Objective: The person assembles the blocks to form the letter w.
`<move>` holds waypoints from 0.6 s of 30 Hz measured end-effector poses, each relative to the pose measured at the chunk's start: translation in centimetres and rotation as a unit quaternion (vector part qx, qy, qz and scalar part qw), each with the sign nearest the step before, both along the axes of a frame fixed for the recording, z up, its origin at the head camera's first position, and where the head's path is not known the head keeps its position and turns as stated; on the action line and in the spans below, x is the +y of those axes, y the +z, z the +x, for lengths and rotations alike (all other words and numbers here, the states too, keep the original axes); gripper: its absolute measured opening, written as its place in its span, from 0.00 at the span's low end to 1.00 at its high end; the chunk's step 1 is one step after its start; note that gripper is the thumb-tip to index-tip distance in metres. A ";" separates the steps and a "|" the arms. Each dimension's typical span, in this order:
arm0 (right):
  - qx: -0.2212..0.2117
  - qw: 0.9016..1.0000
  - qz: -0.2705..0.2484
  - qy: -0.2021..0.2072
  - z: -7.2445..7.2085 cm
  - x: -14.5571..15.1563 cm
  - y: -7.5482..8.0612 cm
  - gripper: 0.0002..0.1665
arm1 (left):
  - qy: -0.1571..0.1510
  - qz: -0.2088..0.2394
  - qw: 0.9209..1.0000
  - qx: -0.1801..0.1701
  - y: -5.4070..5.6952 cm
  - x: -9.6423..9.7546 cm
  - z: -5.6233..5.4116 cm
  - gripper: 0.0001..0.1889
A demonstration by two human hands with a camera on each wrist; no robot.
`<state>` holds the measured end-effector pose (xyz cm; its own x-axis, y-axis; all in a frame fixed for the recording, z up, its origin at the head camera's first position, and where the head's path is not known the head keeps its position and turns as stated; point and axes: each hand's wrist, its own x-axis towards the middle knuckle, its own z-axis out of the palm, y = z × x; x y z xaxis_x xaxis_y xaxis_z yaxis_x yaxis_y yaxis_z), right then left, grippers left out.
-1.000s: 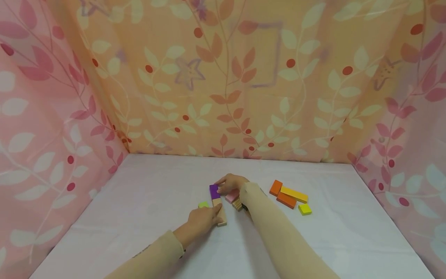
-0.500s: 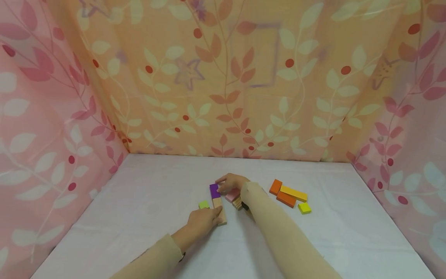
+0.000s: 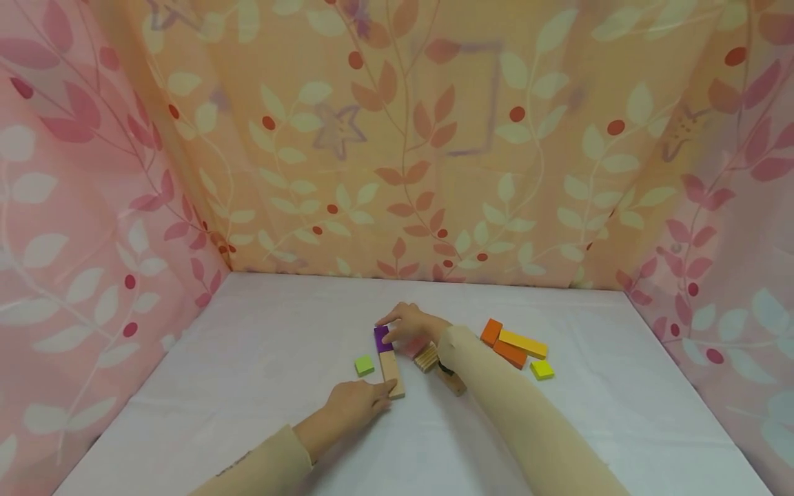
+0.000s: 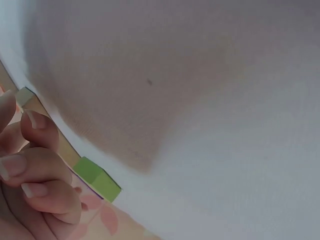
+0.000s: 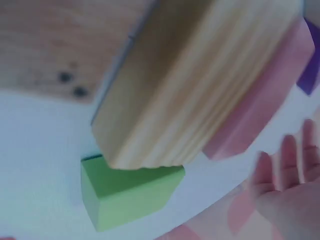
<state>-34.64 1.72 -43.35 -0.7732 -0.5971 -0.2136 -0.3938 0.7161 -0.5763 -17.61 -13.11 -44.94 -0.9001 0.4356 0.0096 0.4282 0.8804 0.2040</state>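
From afar I see the left hand (image 3: 352, 405), loosely curled, touching the plain wooden block (image 3: 389, 366); right hand (image 3: 412, 322) pinches the purple block (image 3: 382, 346) abutting its far end.

A purple block (image 3: 384, 346) lies flat at the far end of a long, pale unpainted wooden block (image 3: 389, 368), the two in line and seemingly touching. The right hand (image 3: 411, 322) pinches the purple block, partly covering it, while a finger of the left hand (image 3: 353, 405) rests on the wooden block's near end.
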 end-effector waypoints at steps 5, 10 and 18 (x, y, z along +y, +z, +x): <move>0.059 0.994 0.032 0.089 0.6 -0.8 -0.4 0.24 | 0.003 -0.005 1.000 -0.020 -0.3 -0.2 0.0 0.22; 0.057 0.988 0.033 0.139 1.5 -1.4 -0.7 0.24 | 0.002 -0.009 1.000 -0.029 -0.3 -0.9 0.6 0.22; 0.086 0.980 0.083 0.160 2.2 -2.5 -1.1 0.27 | -0.032 0.005 0.999 -0.029 -0.3 -1.6 1.1 0.22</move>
